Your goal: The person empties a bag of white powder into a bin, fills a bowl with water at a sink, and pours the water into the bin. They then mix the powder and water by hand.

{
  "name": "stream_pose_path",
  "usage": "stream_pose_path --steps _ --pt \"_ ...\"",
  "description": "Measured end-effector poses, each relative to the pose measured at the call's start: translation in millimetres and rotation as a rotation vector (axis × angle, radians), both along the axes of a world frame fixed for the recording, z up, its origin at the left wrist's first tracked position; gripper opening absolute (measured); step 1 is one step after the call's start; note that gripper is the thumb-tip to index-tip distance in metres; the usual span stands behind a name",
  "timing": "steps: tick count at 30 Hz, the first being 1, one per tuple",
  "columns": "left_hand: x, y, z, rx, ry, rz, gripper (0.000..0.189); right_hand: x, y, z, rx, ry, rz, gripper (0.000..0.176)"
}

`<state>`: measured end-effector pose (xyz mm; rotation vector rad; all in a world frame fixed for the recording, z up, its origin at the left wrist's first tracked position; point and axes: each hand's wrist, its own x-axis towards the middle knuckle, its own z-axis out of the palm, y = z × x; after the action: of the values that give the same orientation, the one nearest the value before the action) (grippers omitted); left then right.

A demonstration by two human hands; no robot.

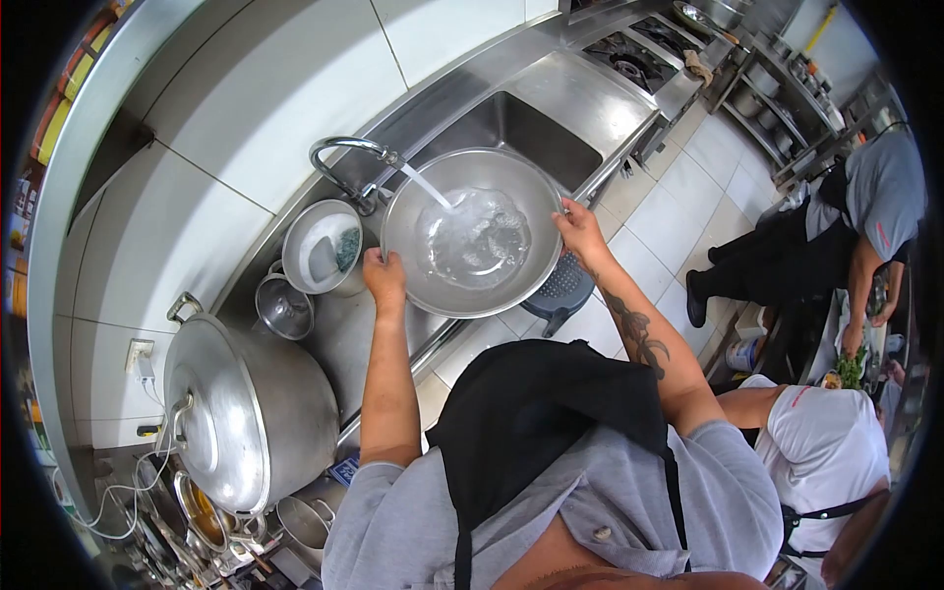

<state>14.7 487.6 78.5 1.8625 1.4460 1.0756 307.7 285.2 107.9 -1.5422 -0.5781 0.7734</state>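
Note:
A wide metal bowl (403,211) is held under the running faucet (359,147), and a stream of water falls into it. Water covers the middle of the bowl and ripples. My left hand (384,275) grips the near left rim, thumb on top. My right hand (580,234) is closed on the right rim; its fingers partly go out of sight beneath. The bowl covers part of the steel sink (536,133). Left of it stands a metal pot (320,211) with a scouring pad (348,249) inside. Beside that pot sits a smaller metal container (285,307).
A big lidded pot (246,423) stands at the left. A dark stool (562,293) is on the floor beyond the counter's edge. Two co-workers, one in a grey shirt (885,187) and one in white (826,447), work at the right. A stove (629,64) is at the back.

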Motion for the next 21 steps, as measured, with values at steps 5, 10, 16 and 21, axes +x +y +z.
stream_pose_path --steps 5,10,16,21 --pt "1 3 -2 -0.005 -0.011 -0.012 0.018 0 0 -3 0.004 0.013 -0.023 0.048" --pt "3 6 -8 -0.039 -0.071 -0.019 0.018 0 1 -4 -0.008 0.025 -0.038 0.047" --pt "3 3 -1 -0.037 -0.070 -0.020 0.018 -5 -2 4 -0.048 0.006 -0.030 0.038" --pt "2 5 -5 -0.012 -0.033 -0.026 0.019 -10 -6 20 -0.133 0.033 0.020 0.032"
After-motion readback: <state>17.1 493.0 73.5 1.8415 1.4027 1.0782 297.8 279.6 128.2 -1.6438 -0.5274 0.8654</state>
